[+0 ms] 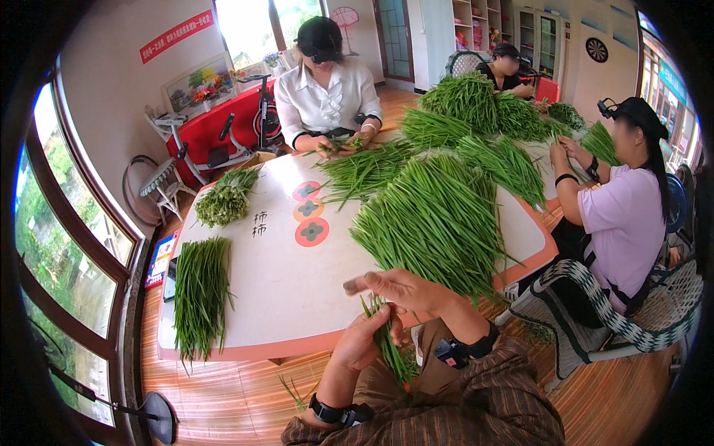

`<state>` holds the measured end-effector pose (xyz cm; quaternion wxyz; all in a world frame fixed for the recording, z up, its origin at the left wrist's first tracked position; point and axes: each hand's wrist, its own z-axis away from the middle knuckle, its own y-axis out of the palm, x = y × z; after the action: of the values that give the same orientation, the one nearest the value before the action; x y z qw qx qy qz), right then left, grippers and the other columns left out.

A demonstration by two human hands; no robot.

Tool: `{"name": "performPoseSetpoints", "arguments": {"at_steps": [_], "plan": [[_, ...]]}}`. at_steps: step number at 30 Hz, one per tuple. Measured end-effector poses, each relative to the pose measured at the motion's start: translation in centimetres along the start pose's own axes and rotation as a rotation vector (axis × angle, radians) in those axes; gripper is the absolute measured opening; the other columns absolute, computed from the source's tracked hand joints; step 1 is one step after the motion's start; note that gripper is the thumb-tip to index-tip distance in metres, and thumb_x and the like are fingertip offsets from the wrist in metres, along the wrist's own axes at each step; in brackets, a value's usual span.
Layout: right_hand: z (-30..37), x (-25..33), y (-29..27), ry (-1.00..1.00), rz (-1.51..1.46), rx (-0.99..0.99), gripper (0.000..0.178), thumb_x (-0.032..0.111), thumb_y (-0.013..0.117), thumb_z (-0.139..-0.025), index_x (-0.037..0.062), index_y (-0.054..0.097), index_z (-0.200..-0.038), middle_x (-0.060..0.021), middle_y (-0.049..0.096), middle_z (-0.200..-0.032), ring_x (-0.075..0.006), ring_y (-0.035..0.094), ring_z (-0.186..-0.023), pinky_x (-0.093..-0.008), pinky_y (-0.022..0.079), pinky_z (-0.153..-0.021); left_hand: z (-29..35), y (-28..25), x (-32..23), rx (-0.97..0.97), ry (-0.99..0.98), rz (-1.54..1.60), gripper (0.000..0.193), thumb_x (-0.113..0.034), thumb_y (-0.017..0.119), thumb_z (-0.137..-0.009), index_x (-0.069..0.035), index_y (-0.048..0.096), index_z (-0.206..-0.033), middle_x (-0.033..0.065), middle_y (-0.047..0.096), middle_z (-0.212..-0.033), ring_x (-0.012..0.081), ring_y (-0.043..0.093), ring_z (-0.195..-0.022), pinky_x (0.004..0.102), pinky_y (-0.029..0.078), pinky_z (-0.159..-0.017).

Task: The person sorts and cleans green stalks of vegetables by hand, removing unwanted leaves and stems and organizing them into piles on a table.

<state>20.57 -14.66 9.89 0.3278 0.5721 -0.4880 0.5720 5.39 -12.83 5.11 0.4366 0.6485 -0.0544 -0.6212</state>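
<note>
The white table (290,275) is central; at 3 o'clock lies a big leaf pile (428,219); at 11 o'clock, a red banner (176,36) with white writing; at 6 o'clock, the left hand (359,340) is closed around a small leaf bunch (393,360), sticking out above and below; the right hand (405,290) is near its top, its grip I cannot tell; at 9 o'clock, dark table writing (259,224).

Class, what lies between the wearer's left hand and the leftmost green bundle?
The head view shows only bare, pink-edged white tabletop between the left hand and bundle.
</note>
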Motion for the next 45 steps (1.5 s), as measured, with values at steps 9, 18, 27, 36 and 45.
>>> {"name": "performPoseSetpoints", "arguments": {"at_steps": [9, 18, 27, 36, 45], "plan": [[0.1, -1.0, 0.9, 0.059, 0.009, 0.084, 0.059, 0.049, 0.031, -0.09, 0.0022, 0.043, -0.123, -0.0125, 0.051, -0.113, -0.0123, 0.058, -0.079, -0.0195, 0.05, -0.058, -0.2, -1.1, 1.1, 0.092, -0.021, -0.024, 0.027, -0.028, 0.043, -0.091, -0.002, 0.051, -0.087, 0.0062, 0.051, -0.069, 0.02, 0.053, -0.062, 0.0407, 0.045, -0.074], [0.3, 0.8, 1.4, 0.395, 0.015, 0.213, 0.063, 0.054, 0.034, -0.087, -0.0002, 0.05, -0.116, -0.0148, 0.06, -0.097, -0.0161, 0.058, -0.042, -0.0244, 0.05, -0.042, -0.5, -1.5, 1.4, 0.025, 0.001, -0.016, 0.025, -0.022, 0.046, -0.088, 0.001, 0.052, -0.097, 0.0079, 0.054, -0.072, 0.0201, 0.052, -0.061, 0.039, 0.048, -0.066], [0.5, -1.5, 0.1, 0.141, -0.063, -0.118, 0.05, 0.04, 0.035, -0.092, -0.0022, 0.051, -0.114, -0.0145, 0.06, -0.101, -0.0179, 0.062, -0.073, -0.0264, 0.05, -0.065, -0.2, -1.0, 0.5, 0.074, -0.014, 0.019, 0.025, -0.025, 0.039, -0.093, -0.003, 0.049, -0.097, 0.005, 0.05, -0.067, 0.0191, 0.052, -0.062, 0.0385, 0.045, -0.075], [1.2, -0.9, 0.7, 0.138, -0.12, -0.092, 0.054, 0.038, 0.039, -0.092, -0.0074, 0.041, -0.12, -0.0187, 0.056, -0.106, -0.0143, 0.059, -0.061, -0.025, 0.049, -0.054, -0.3, -1.3, 0.5, -0.029, 0.067, -0.031, 0.026, -0.026, 0.039, -0.093, -0.002, 0.049, -0.096, 0.0094, 0.054, -0.073, 0.0212, 0.055, -0.068, 0.0368, 0.046, -0.073], [0.8, -5.6, 2.0, 0.108, 0.071, -0.138, 0.059, 0.03, 0.059, -0.084, 0.0002, 0.034, -0.128, -0.0143, 0.049, -0.119, -0.0206, 0.049, -0.109, -0.0324, 0.04, -0.09, -0.9, -4.3, -0.4, -0.33, 0.432, -0.13, 0.029, -0.028, 0.039, -0.093, -0.002, 0.051, -0.096, 0.0096, 0.051, -0.11, 0.0214, 0.049, -0.101, 0.0348, 0.041, -0.085]]}}
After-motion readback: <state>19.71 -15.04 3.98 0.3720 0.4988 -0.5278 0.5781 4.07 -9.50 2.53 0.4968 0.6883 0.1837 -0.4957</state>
